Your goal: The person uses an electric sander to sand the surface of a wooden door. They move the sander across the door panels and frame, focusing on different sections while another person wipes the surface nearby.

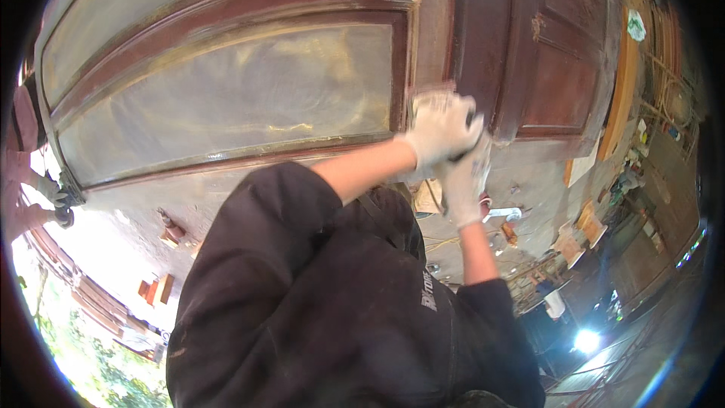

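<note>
My left hand (442,130), in a pale work glove, presses down on the frame of a dark red-brown wooden door (432,38). Its fingers are curled over a small flat pinkish item at the wood, too covered and blurred to name. Close against it is my gloved right hand (464,181), slightly nearer to me. The right fingers are closed and partly hidden behind the left hand, and what they grip cannot be made out. Left of both hands lies a large greyish panel (264,91) with yellowish smears, set in the door's moulding.
Another red-brown panelled door part (559,83) is at the right, beside a light wooden board (623,83). Wood offcuts (155,289) and a white tool-like object (504,214) lie on the dusty floor. A bright lamp (587,341) shines at lower right. Part of another person (26,189) shows at far left.
</note>
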Demonstrator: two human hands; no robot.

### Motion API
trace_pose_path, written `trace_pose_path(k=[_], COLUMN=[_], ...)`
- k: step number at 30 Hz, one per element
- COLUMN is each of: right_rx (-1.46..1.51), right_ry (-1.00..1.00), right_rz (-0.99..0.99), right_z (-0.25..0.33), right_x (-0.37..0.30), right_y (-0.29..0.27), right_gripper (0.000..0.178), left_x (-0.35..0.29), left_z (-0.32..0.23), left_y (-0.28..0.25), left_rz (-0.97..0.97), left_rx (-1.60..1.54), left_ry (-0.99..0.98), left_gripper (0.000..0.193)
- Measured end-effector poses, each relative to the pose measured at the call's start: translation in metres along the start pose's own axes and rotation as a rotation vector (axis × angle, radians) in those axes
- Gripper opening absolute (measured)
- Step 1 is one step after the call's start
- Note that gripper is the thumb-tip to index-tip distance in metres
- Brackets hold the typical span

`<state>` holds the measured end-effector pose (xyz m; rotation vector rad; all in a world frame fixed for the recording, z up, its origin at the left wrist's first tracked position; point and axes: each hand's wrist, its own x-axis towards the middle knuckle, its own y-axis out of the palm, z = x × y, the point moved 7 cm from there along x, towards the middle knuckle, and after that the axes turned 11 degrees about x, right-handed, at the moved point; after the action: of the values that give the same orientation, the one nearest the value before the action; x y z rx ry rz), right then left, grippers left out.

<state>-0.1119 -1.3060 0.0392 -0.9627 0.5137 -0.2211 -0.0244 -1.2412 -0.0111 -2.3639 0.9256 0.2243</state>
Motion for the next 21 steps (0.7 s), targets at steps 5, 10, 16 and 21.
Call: trace_pose_path(k=[5,10,16,21], right_rx=[-0.059,-0.008,-0.006,-0.055], right_ry=[-0.143,-0.263,-0.522,-0.700], right_rz=[-0.138,-0.088,-0.125,-0.221], right_z=[-0.044,0.004,0.097,0.179], right_x=[-0.078,0.003,0.163,0.286], right_y=[0.021,0.013,0.004,-0.005], right_gripper=[0.080,0.075,0.070,0.065], left_x=[-0.079,-0.071,0.063,0.171], left_z=[-0.002,-0.015,-0.004,0.006], left_y=[0.034,-0.011,-0.121,-0.211], left_rz=[-0.093,-0.198,-0.472,-0.656], left_rx=[-0.081,0.031,0.004,0.061], left_ry=[0.106,0.069,0.040,0.076], left_gripper=[0.055,0.109,0.111,0.105])
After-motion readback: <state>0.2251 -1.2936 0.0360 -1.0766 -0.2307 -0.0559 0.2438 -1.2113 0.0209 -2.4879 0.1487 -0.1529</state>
